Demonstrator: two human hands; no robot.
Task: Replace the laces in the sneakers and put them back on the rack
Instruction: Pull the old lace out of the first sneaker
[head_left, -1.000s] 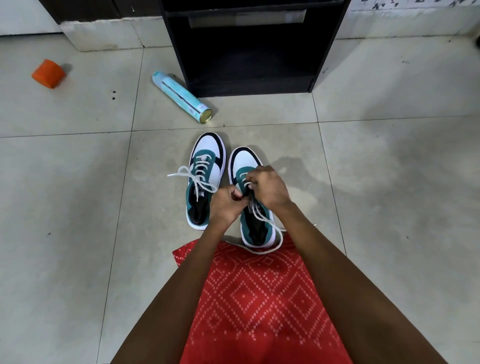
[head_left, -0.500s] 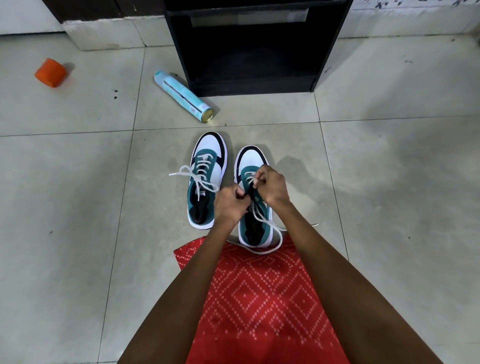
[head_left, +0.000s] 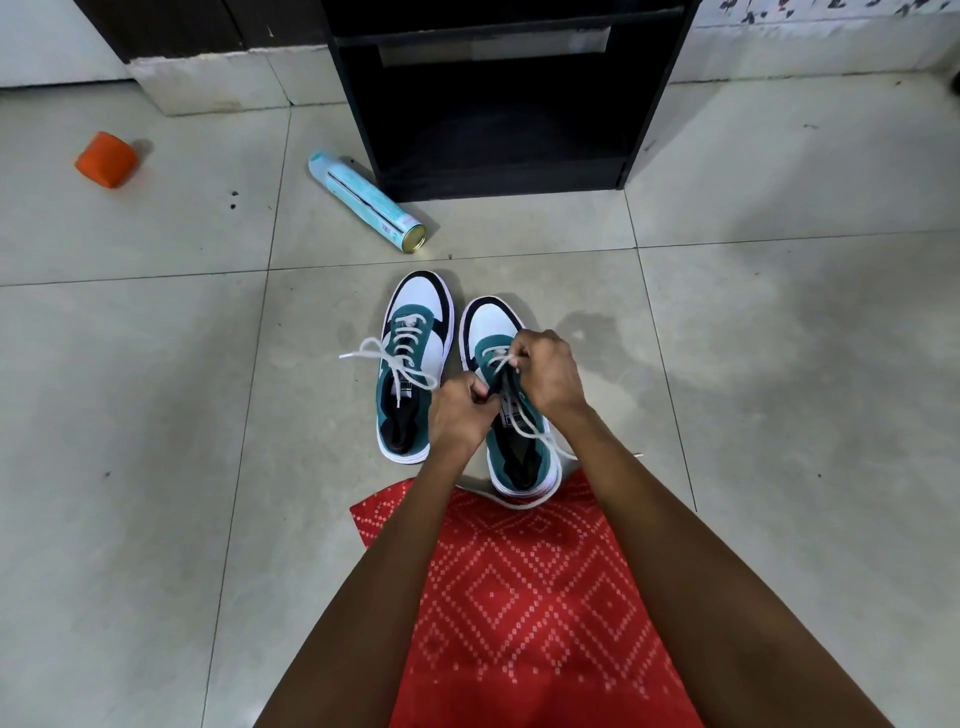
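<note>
On floor before rack | left hand, right hand pinch lace tight on right-side sneaker | lacing underway; next likely threading upper eyelets, tying

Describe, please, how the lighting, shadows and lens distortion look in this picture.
Head view: light is soft and even; a blurry shadow falls on the floor right of the sneakers; the rack interior is nearly black; grout lines bow from the wide-angle lens; the can's metal end glints; the lace near left hand and right hand is sharp.
</note>
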